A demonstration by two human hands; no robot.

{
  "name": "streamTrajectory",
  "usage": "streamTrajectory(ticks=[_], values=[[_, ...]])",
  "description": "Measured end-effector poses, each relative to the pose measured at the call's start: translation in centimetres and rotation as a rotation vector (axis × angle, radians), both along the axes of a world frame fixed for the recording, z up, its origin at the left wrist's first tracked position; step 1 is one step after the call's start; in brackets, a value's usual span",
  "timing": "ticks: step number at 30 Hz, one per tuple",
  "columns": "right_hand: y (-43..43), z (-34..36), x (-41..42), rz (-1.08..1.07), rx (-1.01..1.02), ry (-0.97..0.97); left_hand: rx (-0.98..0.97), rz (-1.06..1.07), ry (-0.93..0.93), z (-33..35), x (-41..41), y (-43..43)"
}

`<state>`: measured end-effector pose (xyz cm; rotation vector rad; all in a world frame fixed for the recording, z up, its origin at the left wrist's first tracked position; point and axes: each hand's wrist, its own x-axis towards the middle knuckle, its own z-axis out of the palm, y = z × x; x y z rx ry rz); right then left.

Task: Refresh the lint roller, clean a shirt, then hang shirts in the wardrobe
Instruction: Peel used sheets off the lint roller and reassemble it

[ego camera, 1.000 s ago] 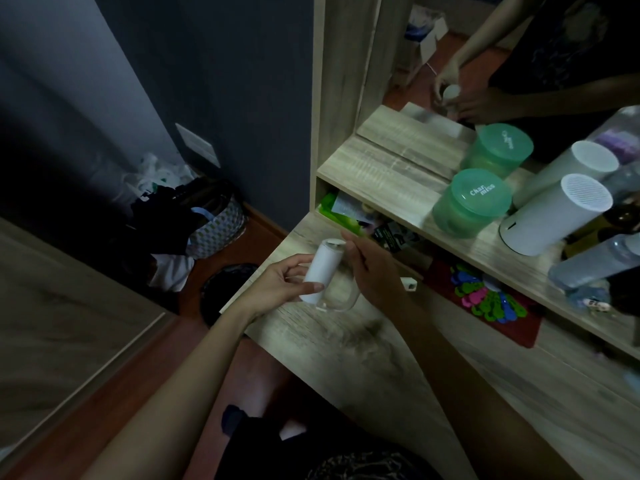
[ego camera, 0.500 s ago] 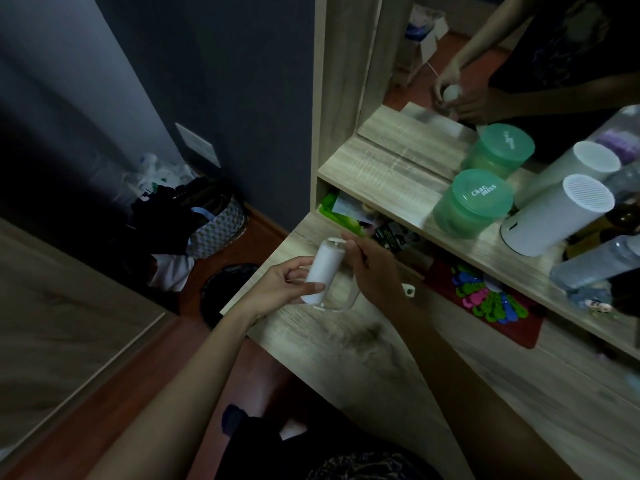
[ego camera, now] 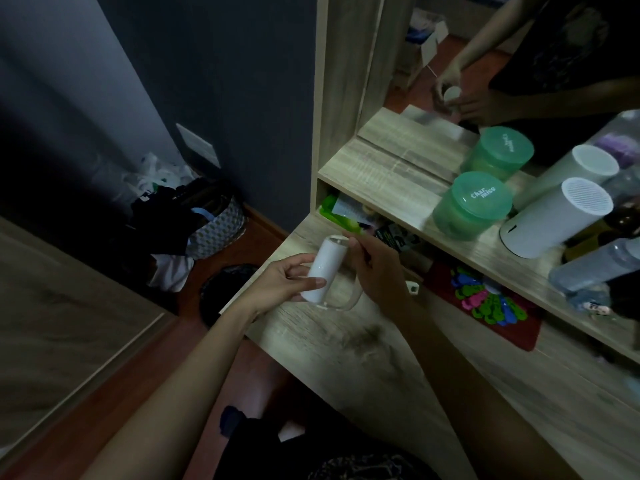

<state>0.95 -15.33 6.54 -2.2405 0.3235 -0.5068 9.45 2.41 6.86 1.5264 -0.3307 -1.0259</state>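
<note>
above the left end of the wooden desk (ego camera: 346, 358), the lint roller (ego camera: 320, 270) was held in the air, tilted, with its white roll wrapped by the curled fingers and thumb of the left hand (ego camera: 284, 282). the roller's top end was pinched by the right hand (ego camera: 377, 271); whether a sheet edge or the frame itself was caught there could not be told in the dim light. the clear handle (ego camera: 349, 299) was seen looping below the roll, close to the desk top. no shirt was seen, so the refreshing step was judged to be the one in hand. several risks were judged from this. if the used sheet were pulled at an angle, it could be torn in a strip and a sticky remnant left on the roll. if the roll were squeezed too lightly by the left hand, it could be spun inside the grip and the peel lost. a freed sheet could be stuck to the fingers or folded onto itself. the dark bin (ego camera: 221, 292) stood on the floor just beside the desk corner, and a dropped sheet could be missed past it. a wide sweep of the right elbow could be carried toward the green tub (ego camera: 471, 206) on the shelf (ego camera: 381, 174).
</note>
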Motion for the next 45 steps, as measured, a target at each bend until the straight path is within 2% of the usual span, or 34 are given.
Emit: streamTrajectory(ticks=[5, 8, 12, 14, 18, 22, 30, 33, 39, 42, 45], values=[[-0.1, 0.5, 0.3, 0.015, -0.073, -0.045, -0.015, 0.029, 0.041, 0.0, -0.1, -0.1], [-0.2, 0.4, 0.5, 0.039, -0.122, -0.008, -0.012, 0.057, 0.063, 0.1, 0.1, -0.4], [0.2, 0.5, 0.5, 0.054, -0.019, 0.074, -0.002, 0.118, 0.063, 0.6, 0.6, -0.7], [0.5, 0.2, 0.6, -0.004, 0.009, 0.068, 0.016, 0.152, 0.021, 1.0, 0.7, -1.0], [1.6, -0.3, 1.1, -0.251, 0.132, 0.077, 0.081, 0.311, -0.1, 1.0, 0.9, -1.8], [2.8, -0.2, 1.2, -0.366, 0.213, 0.041, 0.035, 0.423, -0.09, 0.8, 0.8, -2.6], [3.5, 0.3, 1.6, -0.441, 0.095, -0.03, 0.02, 0.437, -0.166, 1.3, 0.3, -3.2], [3.1, 0.1, 1.4, -0.42, -0.004, -0.073, -0.021, 0.437, -0.101, 1.2, 0.3, -3.2], [1.4, -0.1, 1.1, -0.34, -0.135, 0.044, 0.017, 0.284, 0.114, 1.3, 1.0, -2.0], [0.7, 0.0, 0.9, -0.226, -0.002, 0.202, 0.024, 0.157, 0.145, 1.4, 1.1, -1.5], [1.0, -0.3, 1.0, -0.277, -0.017, 0.14, 0.0, 0.175, 0.241, 1.0, 0.7, -1.6]])
